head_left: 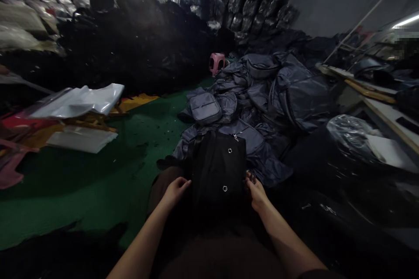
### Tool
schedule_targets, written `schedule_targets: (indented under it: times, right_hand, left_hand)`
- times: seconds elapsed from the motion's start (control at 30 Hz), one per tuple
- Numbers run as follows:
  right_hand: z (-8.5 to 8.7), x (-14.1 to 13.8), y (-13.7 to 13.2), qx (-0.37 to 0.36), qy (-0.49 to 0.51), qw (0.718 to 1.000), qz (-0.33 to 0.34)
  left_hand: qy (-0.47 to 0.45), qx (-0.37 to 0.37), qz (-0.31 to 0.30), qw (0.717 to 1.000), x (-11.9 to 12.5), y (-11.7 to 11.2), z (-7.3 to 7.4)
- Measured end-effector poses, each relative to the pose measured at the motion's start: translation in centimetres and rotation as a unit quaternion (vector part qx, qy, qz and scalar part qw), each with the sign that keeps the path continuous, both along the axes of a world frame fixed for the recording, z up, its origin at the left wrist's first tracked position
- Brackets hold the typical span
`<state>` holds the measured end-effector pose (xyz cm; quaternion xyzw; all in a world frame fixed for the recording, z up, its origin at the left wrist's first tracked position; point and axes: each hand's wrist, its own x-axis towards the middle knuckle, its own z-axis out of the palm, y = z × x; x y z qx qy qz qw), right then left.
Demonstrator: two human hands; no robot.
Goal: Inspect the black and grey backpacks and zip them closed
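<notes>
A black fabric bag (218,168) with metal eyelets lies upright across my lap, its top edge pointing away from me. My left hand (176,192) grips its left edge, fingers resting on the cloth. On the opposite edge my right hand (257,192) pinches the fabric near a small dark fitting. One silver eyelet (229,151) sits near the top of the bag and another (224,188) sits lower down. The bag's far end overlaps a heap of grey-blue backpacks (255,104).
Green floor matting (98,174) spreads to my left, with white plastic sheets (78,102) and pink and yellow material beyond it. A pink stool (216,63) stands behind the heap. Dark bagged stacks (255,4) rise at the back; a workbench edge (389,117) and plastic bundle (352,133) lie right.
</notes>
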<state>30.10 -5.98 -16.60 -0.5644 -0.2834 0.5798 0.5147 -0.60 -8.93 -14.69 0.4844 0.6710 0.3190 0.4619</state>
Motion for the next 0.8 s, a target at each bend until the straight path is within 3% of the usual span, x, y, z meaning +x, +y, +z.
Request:
schedule_targets:
  times: [0.3,0.57,0.67,0.8]
  right_hand:
    - [-0.6,0.1,-0.2,0.007,0.004,1.0,0.006]
    - [-0.7,-0.2,-0.6,0.014,0.001,1.0,0.015]
    - [-0.6,-0.2,-0.8,0.016,0.003,1.0,0.021]
    - [-0.6,-0.2,-1.0,0.012,-0.001,1.0,0.027]
  left_hand:
    - [-0.03,0.008,-0.009,0.999,0.5,-1.1,2.7]
    - [-0.038,0.075,-0.026,0.996,2.6,-0.7,6.5]
    - [-0.009,0.108,-0.031,0.994,3.4,-0.3,7.6]
    - [0.078,0.131,-0.033,0.988,4.2,0.5,7.9]
